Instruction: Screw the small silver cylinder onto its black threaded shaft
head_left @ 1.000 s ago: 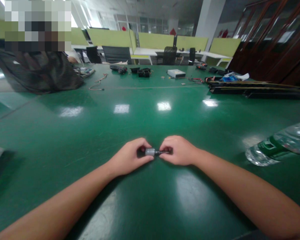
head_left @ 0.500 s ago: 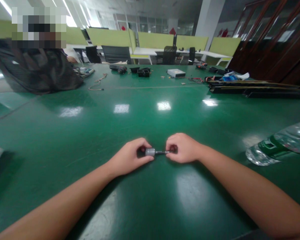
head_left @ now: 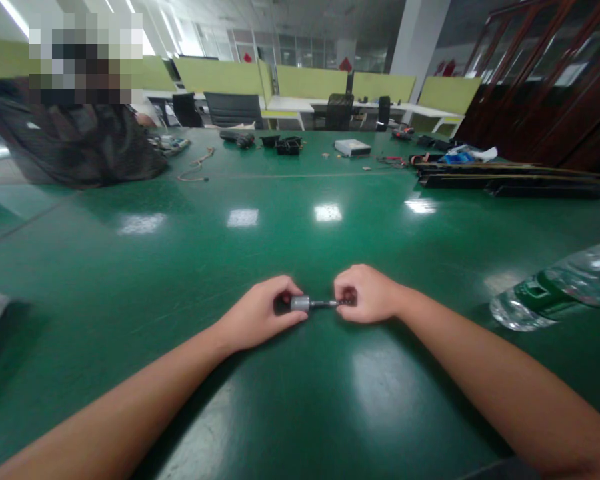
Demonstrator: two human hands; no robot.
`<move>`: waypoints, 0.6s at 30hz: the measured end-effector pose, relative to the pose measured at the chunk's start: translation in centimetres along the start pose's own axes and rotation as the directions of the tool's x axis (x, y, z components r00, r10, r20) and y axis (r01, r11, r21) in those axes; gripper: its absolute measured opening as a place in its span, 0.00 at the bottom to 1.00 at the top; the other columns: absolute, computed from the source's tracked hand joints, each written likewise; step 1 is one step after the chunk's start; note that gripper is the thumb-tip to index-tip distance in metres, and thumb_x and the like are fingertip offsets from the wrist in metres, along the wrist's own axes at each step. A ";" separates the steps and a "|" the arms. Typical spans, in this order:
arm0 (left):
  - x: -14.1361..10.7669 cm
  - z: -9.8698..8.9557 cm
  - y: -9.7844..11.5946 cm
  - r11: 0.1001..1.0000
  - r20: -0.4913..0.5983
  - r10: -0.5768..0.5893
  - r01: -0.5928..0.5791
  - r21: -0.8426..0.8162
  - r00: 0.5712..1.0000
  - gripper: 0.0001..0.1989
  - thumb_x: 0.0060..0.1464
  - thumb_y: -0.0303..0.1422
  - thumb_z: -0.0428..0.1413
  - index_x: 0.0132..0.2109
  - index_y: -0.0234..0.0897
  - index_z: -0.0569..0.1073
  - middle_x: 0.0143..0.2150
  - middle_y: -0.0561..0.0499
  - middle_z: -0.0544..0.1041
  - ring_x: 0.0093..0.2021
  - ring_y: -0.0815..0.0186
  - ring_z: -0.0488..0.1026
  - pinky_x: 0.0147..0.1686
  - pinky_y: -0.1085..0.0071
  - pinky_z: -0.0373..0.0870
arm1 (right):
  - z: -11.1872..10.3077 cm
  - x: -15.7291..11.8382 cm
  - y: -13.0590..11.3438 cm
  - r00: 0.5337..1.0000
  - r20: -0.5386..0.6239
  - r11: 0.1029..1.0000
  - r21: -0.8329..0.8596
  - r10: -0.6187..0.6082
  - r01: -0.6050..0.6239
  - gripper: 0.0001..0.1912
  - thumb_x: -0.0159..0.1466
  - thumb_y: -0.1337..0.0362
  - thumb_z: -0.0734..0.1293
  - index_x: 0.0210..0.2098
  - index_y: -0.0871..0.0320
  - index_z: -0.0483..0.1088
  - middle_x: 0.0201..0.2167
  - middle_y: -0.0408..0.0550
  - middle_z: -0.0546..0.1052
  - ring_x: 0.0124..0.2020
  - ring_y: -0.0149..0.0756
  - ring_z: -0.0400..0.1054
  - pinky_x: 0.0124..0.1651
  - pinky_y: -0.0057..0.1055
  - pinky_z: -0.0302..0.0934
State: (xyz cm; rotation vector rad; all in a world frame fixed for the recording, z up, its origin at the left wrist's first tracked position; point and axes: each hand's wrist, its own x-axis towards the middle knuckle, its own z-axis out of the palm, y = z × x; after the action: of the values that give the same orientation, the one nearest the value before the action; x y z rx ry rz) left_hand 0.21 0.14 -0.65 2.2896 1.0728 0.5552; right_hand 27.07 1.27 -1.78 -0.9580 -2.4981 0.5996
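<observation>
Just above the green table, my left hand has its thumb and fingers closed round a grey metal cylinder. A thin dark shaft runs from the cylinder's right end, level with the table, to the fingertips of my right hand. Those fingertips are pinched on the shaft's far end; what lies inside the curl of the fingers is too small and dark to make out.
A clear bottle with a green label lies at the right. A dark bag stands at the back left. Black rails, a silver box, black parts and a cable lie along the back.
My right hand has shifted slightly to the right and up, and a little more of the shaft shows. The left hand and the cylinder look unmoved.
</observation>
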 end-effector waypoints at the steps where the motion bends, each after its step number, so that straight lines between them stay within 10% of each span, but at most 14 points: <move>1: 0.0 0.0 0.0 1.000 -0.003 0.002 -0.002 0.000 1.000 0.12 0.55 0.41 0.62 0.41 0.38 0.74 0.37 0.50 0.78 0.37 0.61 0.75 0.38 0.68 0.71 | 0.1 0.0 0.0 1.000 -0.008 1.000 0.002 0.003 -0.003 0.03 0.53 0.66 0.71 0.27 0.58 0.73 0.23 0.41 0.75 0.25 0.29 0.67 0.33 0.26 0.59; 18: -0.1 0.1 -0.1 1.000 -0.007 0.021 -0.021 0.001 1.000 0.13 0.55 0.40 0.63 0.41 0.37 0.74 0.37 0.51 0.76 0.37 0.62 0.74 0.37 0.69 0.69 | 1.3 0.6 -1.9 0.997 -0.048 0.969 0.242 0.055 -0.042 0.11 0.57 0.70 0.72 0.40 0.60 0.78 0.32 0.45 0.78 0.31 0.30 0.70 0.37 0.26 0.64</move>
State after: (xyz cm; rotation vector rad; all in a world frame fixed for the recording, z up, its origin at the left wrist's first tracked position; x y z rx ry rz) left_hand 0.14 0.05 -0.81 2.3040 1.0540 0.5710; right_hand 24.96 0.08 -1.75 -0.9304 -2.2946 0.8589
